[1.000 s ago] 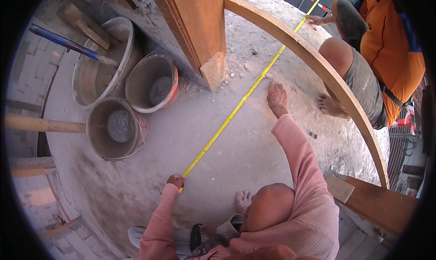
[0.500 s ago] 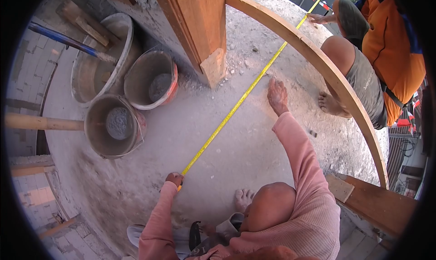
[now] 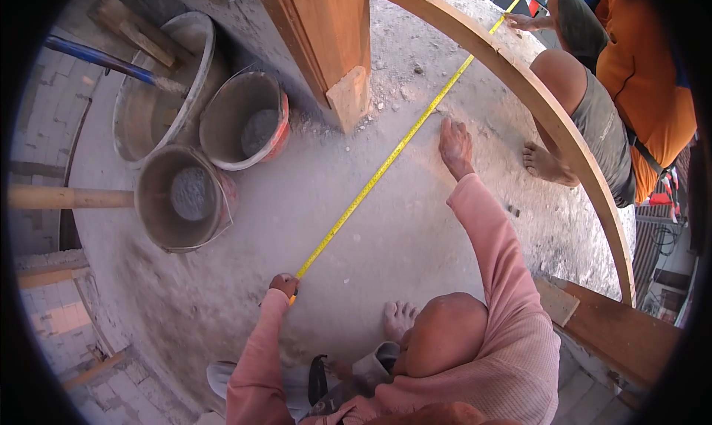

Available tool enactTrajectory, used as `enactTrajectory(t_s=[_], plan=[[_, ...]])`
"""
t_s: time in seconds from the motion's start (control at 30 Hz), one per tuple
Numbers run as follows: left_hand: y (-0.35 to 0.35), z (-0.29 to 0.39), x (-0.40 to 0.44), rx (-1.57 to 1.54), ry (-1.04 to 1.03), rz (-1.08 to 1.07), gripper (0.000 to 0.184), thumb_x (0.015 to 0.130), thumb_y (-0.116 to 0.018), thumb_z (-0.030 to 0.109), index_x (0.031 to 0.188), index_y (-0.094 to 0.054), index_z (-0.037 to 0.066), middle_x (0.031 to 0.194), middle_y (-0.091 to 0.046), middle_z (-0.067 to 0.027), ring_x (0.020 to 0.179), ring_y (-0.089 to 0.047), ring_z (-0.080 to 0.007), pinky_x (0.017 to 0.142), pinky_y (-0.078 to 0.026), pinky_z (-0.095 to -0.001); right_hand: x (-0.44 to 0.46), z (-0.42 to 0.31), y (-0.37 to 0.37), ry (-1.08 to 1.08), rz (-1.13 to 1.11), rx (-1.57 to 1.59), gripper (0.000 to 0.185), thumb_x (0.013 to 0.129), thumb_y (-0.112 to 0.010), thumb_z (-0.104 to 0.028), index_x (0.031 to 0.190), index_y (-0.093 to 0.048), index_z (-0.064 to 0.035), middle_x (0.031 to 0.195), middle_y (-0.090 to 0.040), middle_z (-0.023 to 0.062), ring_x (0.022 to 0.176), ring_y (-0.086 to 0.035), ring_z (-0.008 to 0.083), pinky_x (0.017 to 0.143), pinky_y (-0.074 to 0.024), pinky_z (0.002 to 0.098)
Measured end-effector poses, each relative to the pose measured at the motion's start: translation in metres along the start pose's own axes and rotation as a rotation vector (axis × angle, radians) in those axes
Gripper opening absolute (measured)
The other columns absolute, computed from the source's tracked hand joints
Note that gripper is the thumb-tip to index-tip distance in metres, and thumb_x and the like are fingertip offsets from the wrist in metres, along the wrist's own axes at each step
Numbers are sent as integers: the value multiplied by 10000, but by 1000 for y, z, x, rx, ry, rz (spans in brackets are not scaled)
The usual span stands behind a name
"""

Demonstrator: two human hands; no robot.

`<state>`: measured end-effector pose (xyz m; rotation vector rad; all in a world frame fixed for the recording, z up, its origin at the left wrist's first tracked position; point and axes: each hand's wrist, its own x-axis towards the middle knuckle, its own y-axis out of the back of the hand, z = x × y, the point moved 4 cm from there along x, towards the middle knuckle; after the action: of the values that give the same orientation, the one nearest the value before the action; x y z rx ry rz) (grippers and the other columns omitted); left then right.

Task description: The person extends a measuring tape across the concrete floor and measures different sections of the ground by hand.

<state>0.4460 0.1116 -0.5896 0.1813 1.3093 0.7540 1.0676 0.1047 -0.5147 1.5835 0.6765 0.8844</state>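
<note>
A yellow tape measure (image 3: pixel 386 164) runs diagonally over the dusty concrete floor. My left hand (image 3: pixel 284 284) is closed around its case at the near end, with a bit of yellow-orange showing below the fingers. Beside the blade, about midway along it, my right hand (image 3: pixel 455 145) rests low over the floor with its fingers drawn together. A small, thin dark thing shows at these fingertips, too small to name. At the far end, another person's hand (image 3: pixel 525 22) touches the floor by the blade.
Two buckets (image 3: pixel 172 225) (image 3: pixel 236 147) with grey mix stand at the left, near a large tub (image 3: pixel 126 132). A wooden post (image 3: pixel 334 47) rises at the back. A curved wooden board (image 3: pixel 552 102) arches over the right side, where a person in orange (image 3: pixel 641 91) squats.
The view has shifted slightly. My right hand has moved a little relative to the tape, its fingers still drawn together; my left hand keeps hold of the case.
</note>
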Motion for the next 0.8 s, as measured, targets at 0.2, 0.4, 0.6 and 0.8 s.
enactTrajectory(t_s=[0.2,0.4,0.6,0.8], plan=[[6,18,-16,-45,24,-12,245,807,-663,278,737,-698,46,665,-651,-87,628,-604,-196,628,-482,-353,1,2,4,-35,-44,86,193,879,-521,-97,1067,-546,-62,994,-650,150,1010,-590,351,805,-503,488],[4,16,-15,-105,47,-14,195,776,-697,229,702,-678,49,632,-595,-41,568,-530,-153,563,-436,-322,41,46,-8,-194,63,392,211,894,-556,-205,1060,-622,-92,1036,-647,161,1031,-601,382,853,-499,497],[6,18,-16,-54,-14,-7,213,789,-692,253,701,-684,59,622,-600,-29,562,-525,-141,558,-428,-315,87,60,-12,-288,19,523,228,862,-594,-234,985,-710,-82,1002,-683,201,968,-646,384,868,-505,479],[4,11,-12,-43,-29,19,221,803,-688,246,689,-681,56,611,-598,-27,559,-517,-129,558,-423,-309,102,62,-41,-193,13,409,215,858,-579,-214,960,-689,-59,968,-675,205,956,-642,387,862,-503,491]])
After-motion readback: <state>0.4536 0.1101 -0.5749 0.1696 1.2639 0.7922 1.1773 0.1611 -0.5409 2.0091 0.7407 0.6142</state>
